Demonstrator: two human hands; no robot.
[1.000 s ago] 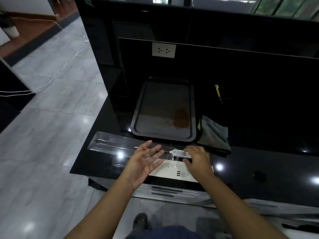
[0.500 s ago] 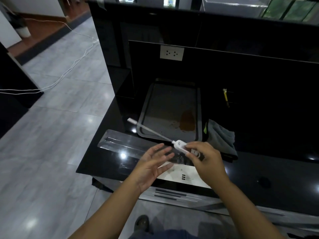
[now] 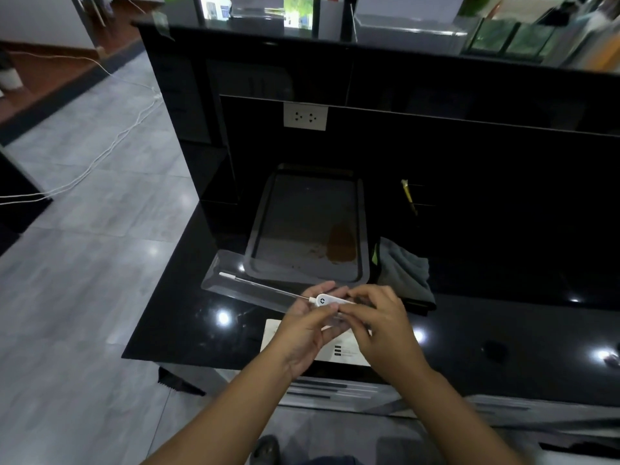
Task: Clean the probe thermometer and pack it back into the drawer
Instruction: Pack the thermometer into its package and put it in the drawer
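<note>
1. You hold the white probe thermometer with the thin metal stem (image 3: 322, 300) in both hands, above the front edge of the glossy black counter (image 3: 503, 323). Its white body is between your hands, and the stem points away to the left, with a white cap on the tip.
2. Your left hand (image 3: 310, 325) is under the body with the fingers curled around it from below. It seems to work as a support, so the long stem does not swing.
3. Your right hand (image 3: 375, 317) pinches the rear part of the body with thumb and fingers closed on it. I think you hold it so to turn it or to check it before wiping.
4. The clear plastic package tray (image 3: 235, 283) lies on the counter under the stem, and a white printed card (image 3: 345, 352) is below your hands.
5. The folded grey cloth (image 3: 404, 273) waits just beside the dark baking tray with a brown stain (image 3: 307, 229), near to your right hand, which is convenient for the cleaning.
6. In my judgement the cleaning is not yet begun. The drawer itself I cannot identify with certainty.
</note>
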